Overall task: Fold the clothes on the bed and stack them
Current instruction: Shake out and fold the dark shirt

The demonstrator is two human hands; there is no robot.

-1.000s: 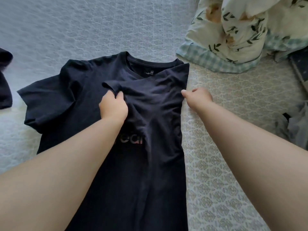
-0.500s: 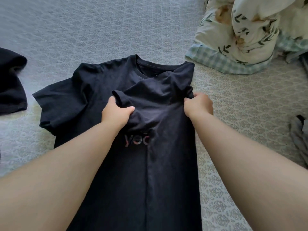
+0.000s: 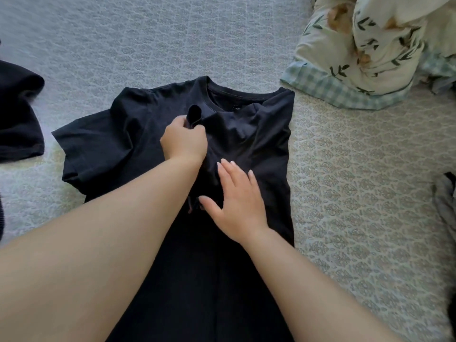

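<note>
A black T-shirt [image 3: 128,134] lies front-up in the middle of the bed [image 3: 357,193], collar at the far end, its right side folded inward over the chest so the right edge runs straight. The left sleeve spreads flat to the left. The left hand [image 3: 183,140] grips the folded-in sleeve, its cuff poking up past curled fingers. The right hand [image 3: 237,201] rests flat on the folded fabric, fingers straight. Another dark garment [image 3: 19,114] lies at the far left.
</note>
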